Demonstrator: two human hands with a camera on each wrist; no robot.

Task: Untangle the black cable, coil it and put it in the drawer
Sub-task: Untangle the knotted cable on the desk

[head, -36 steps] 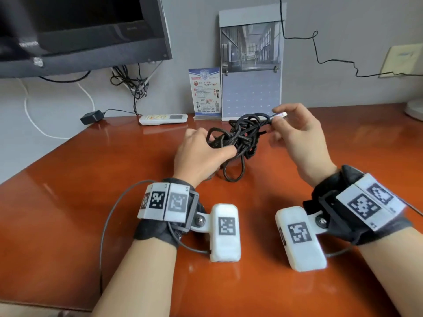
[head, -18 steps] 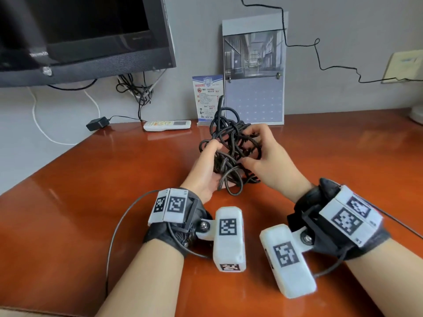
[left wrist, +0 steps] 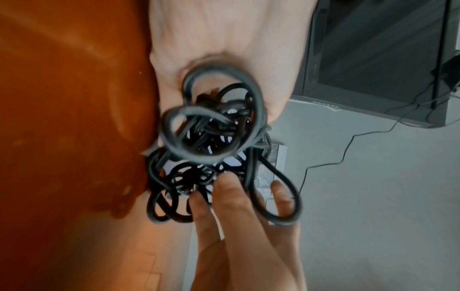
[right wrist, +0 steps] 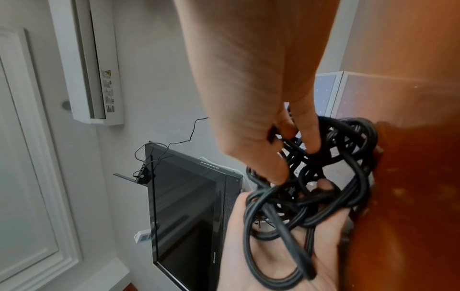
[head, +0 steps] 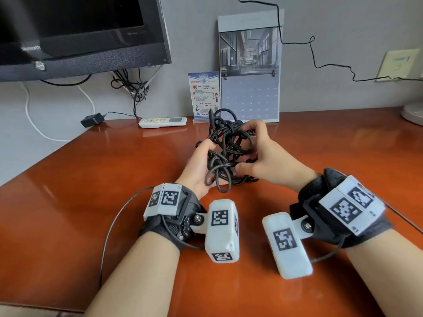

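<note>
The tangled black rubber-sheathed cable (head: 225,152) sits as a knotted ball just above the glossy orange-brown wooden bench (head: 91,191), in the middle between both hands. The left hand (head: 200,165) cups it from the left with fingers curled round several loops; the right hand (head: 256,156) pinches strands on the right side. One plug end pokes up at the far side. Pulling the wrong loop would likely cinch the knots tighter. Low-hanging loops could drag on the bench. No drawer is in view.
</note>
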